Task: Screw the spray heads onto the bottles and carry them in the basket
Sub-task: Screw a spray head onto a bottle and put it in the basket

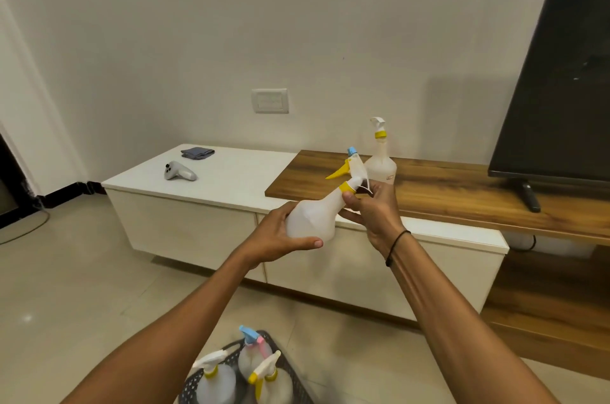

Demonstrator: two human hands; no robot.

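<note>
Far left on white counter (231, 182): grey handheld controller (180, 171), folded grey cloth (197, 153) behind it, apart from each other.

Bottom centre, on floor: dark perforated basket (231, 358) holding three translucent spray bottles, heads fitted. Left one (214, 384) with white trigger and yellow collar, rear one (251, 359) with blue nozzle and pink trigger, right one (274, 384) with white head and yellow trigger. All upright or near it, packed close together.

Left hand (280, 235) cupped under fat base of translucent spray bottle (313, 218), thumb along underside, grip closed around it. Bottle tilted, neck up and to the right, held in air in front of counter edge.

Spray head (351, 165) seated at neck: blue nozzle, yellow trigger pointing left, yellow collar (346, 187). Whether fully threaded, cannot tell.

Right hand (373, 208) at neck, thumb and fingertips pinched on yellow collar, grip closed. Black band (397, 246) on right wrist.

Behind right hand, on wooden counter top (462, 185): another spray bottle (380, 162) upright, white head, yellow collar, near wall.

Far right: black TV (561, 73), foot on the wooden top.
</note>
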